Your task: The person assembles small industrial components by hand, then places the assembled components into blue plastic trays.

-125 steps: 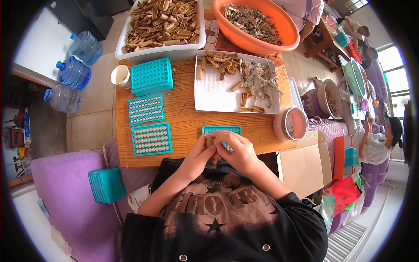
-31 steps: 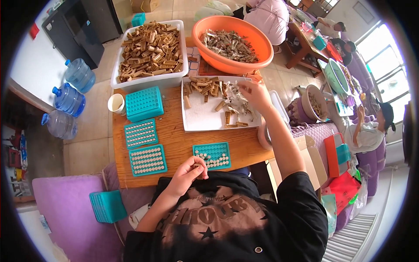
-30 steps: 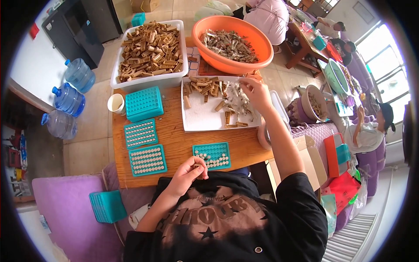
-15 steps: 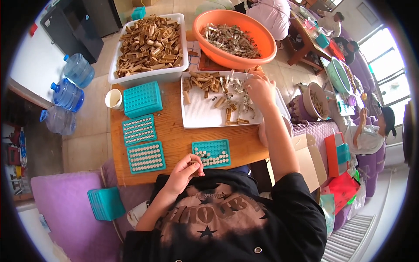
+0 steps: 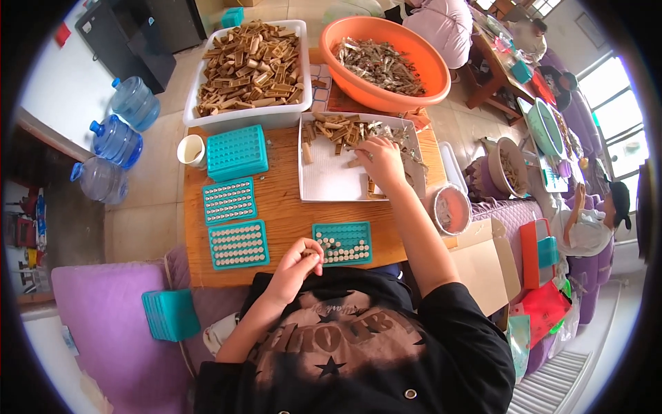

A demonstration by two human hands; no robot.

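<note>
My right hand (image 5: 381,160) reaches into a shallow white tray (image 5: 327,186). Its fingers are bent together among small brown trough-shaped pieces (image 5: 338,130) and clear plastic bits; whatever they pinch is too small to make out. Close to my body, my left hand (image 5: 301,266) is closed, its curled fingers hiding what may be inside. Just right of it lies a teal rack (image 5: 348,231), partly filled with small pale round-topped pieces. Two more teal racks, one with pale round tops (image 5: 238,244) and one with silvery-tipped pieces (image 5: 229,201), lie to the left.
At the back stand a white bin (image 5: 241,121) of brown pieces and an orange basin (image 5: 434,93) of crinkled clear-and-brown bits. Stacked teal racks (image 5: 236,153) and a paper cup (image 5: 190,151) sit left. A round tub (image 5: 452,209) and an open carton (image 5: 486,265) are at right.
My right hand has moved left and nearer within the tray, from its far right corner toward the middle. The round tub now shows beside my forearm. My left hand stays closed in place.
</note>
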